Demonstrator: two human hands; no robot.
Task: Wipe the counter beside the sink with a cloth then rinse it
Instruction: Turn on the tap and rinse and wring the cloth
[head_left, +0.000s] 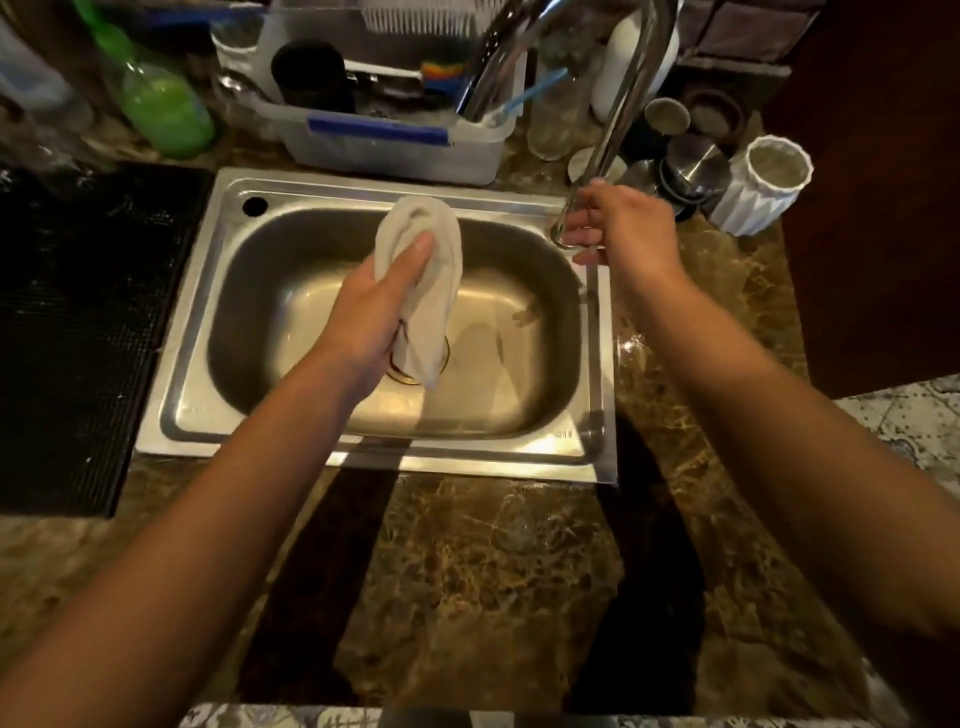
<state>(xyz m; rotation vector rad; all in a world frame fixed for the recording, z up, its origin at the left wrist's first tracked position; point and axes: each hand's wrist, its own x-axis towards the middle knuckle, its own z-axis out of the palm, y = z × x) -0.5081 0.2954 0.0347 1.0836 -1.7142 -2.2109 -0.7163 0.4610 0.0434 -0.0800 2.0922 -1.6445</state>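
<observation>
My left hand is shut on a bunched white cloth, holding it over the middle of the steel sink. The cloth hangs down toward the drain, which it partly hides. My right hand rests at the base of the chrome tap at the sink's back right corner, fingers curled around the tap's lower end. The spout arches up and to the left above the basin. No water stream is visible. Brown marble counter lies in front of and to the right of the sink.
A black mat lies left of the sink. Behind it stand a green bottle and a clear plastic tub with brushes. Metal cups and a white ribbed vase crowd the back right corner.
</observation>
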